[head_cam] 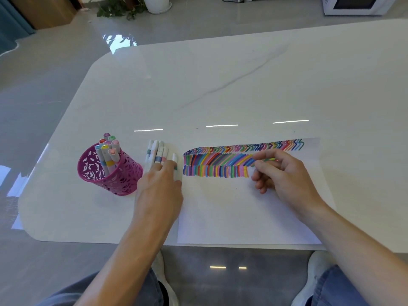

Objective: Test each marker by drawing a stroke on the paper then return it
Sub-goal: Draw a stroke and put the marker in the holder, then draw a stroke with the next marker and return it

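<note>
You are between strokes: your left hand point(159, 184) is lying with straight fingers on the loose markers point(155, 152) between the pink cup point(110, 171) and the paper point(231, 213), touching them but not gripping one. Your right hand point(280, 173) is hovering curled over the end of the stroke rows point(220, 164); whether it is pinching a marker cannot be told. Judged next: singling out one marker. The paper's near edge is lying just inside the table point(220, 85) edge, with blank room below the rows.

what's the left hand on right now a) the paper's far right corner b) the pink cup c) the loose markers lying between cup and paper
c: the left hand rests on the loose markers beside the pink cup, left of the paper; the right hand pinches a green marker.
</note>
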